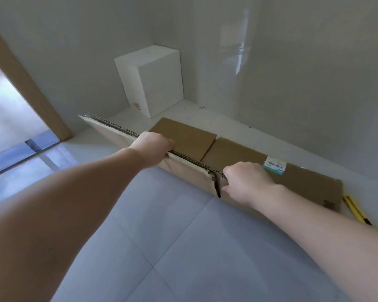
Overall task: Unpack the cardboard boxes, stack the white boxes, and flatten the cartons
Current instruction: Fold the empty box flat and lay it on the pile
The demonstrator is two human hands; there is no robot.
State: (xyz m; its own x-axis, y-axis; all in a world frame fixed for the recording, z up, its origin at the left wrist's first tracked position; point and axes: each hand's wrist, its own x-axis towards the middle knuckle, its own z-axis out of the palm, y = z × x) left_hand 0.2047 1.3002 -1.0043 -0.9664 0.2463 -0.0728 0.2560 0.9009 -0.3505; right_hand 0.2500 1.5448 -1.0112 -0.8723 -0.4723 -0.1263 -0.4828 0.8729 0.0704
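Observation:
A flattened brown carton (234,152) lies against the foot of the white wall, its near panel standing on edge on the floor. My left hand (153,147) grips the top edge of that panel at its left half. My right hand (247,182) grips the same edge further right, beside a torn gap in the cardboard. A green and white label (275,166) is stuck on the carton's right part. Two white boxes (153,81), stacked one on the other, stand in the corner behind the carton.
A yellow utility knife (356,211) lies on the floor at the carton's right end. A wooden door frame (26,83) and an open doorway are at the left. Grey floor tiles (183,247) stretch toward me.

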